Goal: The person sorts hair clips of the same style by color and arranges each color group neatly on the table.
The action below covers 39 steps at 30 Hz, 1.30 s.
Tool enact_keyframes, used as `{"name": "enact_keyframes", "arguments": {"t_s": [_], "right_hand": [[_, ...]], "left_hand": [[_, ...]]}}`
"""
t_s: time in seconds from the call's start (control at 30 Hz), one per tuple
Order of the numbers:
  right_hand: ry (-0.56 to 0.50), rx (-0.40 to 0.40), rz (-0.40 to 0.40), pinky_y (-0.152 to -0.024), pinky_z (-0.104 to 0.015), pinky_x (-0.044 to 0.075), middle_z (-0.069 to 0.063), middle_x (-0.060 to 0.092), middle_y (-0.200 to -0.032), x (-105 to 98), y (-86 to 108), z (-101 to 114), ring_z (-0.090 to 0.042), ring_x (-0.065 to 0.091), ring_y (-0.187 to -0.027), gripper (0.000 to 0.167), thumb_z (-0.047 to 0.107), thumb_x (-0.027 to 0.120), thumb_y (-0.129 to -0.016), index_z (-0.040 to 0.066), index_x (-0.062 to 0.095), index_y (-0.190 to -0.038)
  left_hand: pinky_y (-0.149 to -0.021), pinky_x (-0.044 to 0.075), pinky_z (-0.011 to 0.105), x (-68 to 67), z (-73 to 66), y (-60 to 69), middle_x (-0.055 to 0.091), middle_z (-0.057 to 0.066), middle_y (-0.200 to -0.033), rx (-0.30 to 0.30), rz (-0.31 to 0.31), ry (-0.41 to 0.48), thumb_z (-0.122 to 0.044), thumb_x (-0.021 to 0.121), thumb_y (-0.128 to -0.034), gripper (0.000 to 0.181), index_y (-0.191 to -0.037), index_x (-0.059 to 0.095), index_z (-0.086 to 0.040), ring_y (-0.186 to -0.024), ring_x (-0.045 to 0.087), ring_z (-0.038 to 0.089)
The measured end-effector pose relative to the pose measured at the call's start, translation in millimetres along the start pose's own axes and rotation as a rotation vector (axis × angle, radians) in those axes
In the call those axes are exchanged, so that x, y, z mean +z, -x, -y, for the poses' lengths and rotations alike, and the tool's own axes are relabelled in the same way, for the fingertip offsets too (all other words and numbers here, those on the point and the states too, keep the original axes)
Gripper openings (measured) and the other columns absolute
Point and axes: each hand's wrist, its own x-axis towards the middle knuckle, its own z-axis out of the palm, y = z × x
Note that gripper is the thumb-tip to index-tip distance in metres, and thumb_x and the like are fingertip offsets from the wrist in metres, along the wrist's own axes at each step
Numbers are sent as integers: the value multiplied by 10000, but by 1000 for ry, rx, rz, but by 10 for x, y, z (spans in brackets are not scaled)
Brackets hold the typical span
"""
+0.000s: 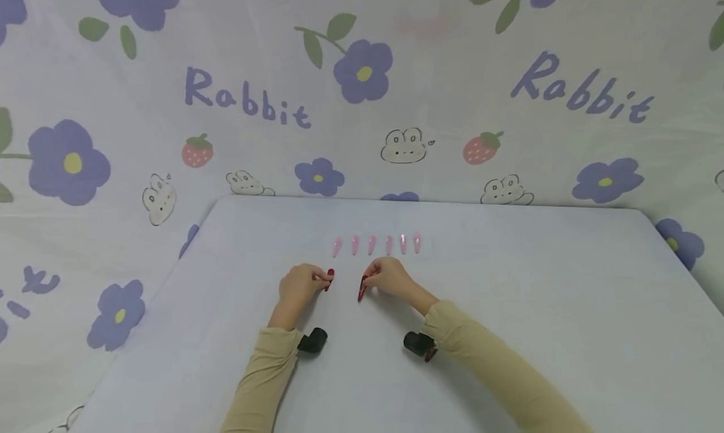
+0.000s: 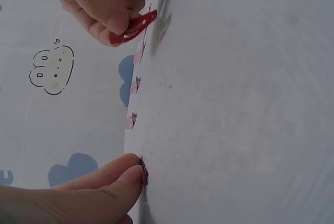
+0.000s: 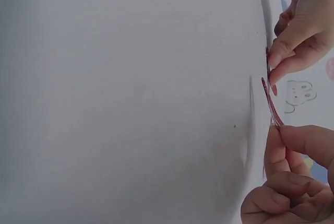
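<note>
My left hand [image 1: 296, 288] pinches a red snap hair clip [image 1: 330, 273] between thumb and fingertips, at the table surface. Opposite it, my right hand [image 1: 393, 278] grips a second red snap hair clip [image 1: 362, 290] by one end, its other end pointing toward me. In the left wrist view the right hand's clip [image 2: 148, 20] shows small holes and appears raised over its shadow. The right wrist view has this clip [image 3: 271, 101] edge-on, its two layers slightly apart. Beyond both hands lies a row of several pink hair clips [image 1: 371, 244], side by side.
Another dark red piece [image 1: 430, 354], probably a clip, lies partly hidden beside the black camera [image 1: 417, 343] on the right wrist. A second black camera [image 1: 313, 340] sits on the left wrist. The white table [image 1: 543, 282] ends at a patterned curtain [image 1: 441, 93] behind.
</note>
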Motion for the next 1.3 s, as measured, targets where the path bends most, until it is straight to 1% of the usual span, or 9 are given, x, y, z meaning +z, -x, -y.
{"name": "enact_keyframes", "arguments": {"t_s": [0.13,0.2,0.23,0.33,0.4,0.53,0.73,0.9,1.3], "right_hand": [[8,31,-8,-541,-298,408,-11,593,-684,102,-132,18,-156,503,-614,140,224,737,-736,108,658,-736],[10,-11,-30,-506,-272,390,9,577,-655,124,-165,34,-132,481,-579,131,215,741,-726,123,649,-703],[25,38,-23,-522,-290,403,-2,580,-662,98,-140,149,-145,490,-591,123,185,741,-725,106,649,-708],[43,54,-62,-486,-264,383,-7,571,-633,23,-42,433,-137,471,-556,88,92,714,-720,63,638,-687],[64,145,-65,-500,-275,389,-28,576,-637,-69,66,742,-161,474,-566,79,40,710,-707,19,635,-694],[90,145,-130,-494,-228,357,-22,563,-607,-118,132,945,-129,440,-551,81,15,712,-688,-8,635,-681],[111,126,-158,-528,-223,384,0,578,-600,-75,180,993,-109,467,-573,71,22,719,-676,9,652,-658],[106,115,-173,-551,-232,393,-5,590,-611,-62,197,990,-113,478,-593,69,37,734,-679,13,670,-673],[87,95,-166,-565,-235,409,-38,633,-696,-90,213,963,-139,530,-635,71,61,724,-708,9,688,-741]], "left_hand": [[-514,385,278,-20,-1,10,612,-47,-742,-17,10,12,-227,721,-752,73,-816,737,-196,-645,502,131],[-512,382,277,-23,-7,13,615,-45,-749,-16,10,19,-226,720,-754,65,-810,737,-197,-642,497,129],[-511,381,277,-22,-9,12,616,-46,-750,-10,9,21,-226,719,-755,65,-810,737,-196,-641,497,126],[-511,385,280,-19,-27,6,625,-46,-747,-9,5,30,-227,720,-754,67,-810,739,-195,-644,511,128],[-509,389,283,-15,-36,0,633,-44,-748,-9,-4,31,-219,723,-750,71,-814,740,-192,-653,527,132],[-525,397,296,-21,-63,-14,647,-32,-768,-8,-15,38,-193,727,-741,89,-829,741,-186,-700,554,151],[-534,397,293,-22,-61,1,645,-27,-782,-17,4,41,-191,727,-742,89,-829,741,-184,-702,550,150],[-532,397,286,-22,-35,11,644,-25,-770,3,7,58,-181,720,-749,79,-826,742,-174,-682,542,142],[-542,395,284,19,-9,-18,632,-39,-733,-18,10,78,-182,726,-743,54,-795,740,-175,-667,532,133]]}}
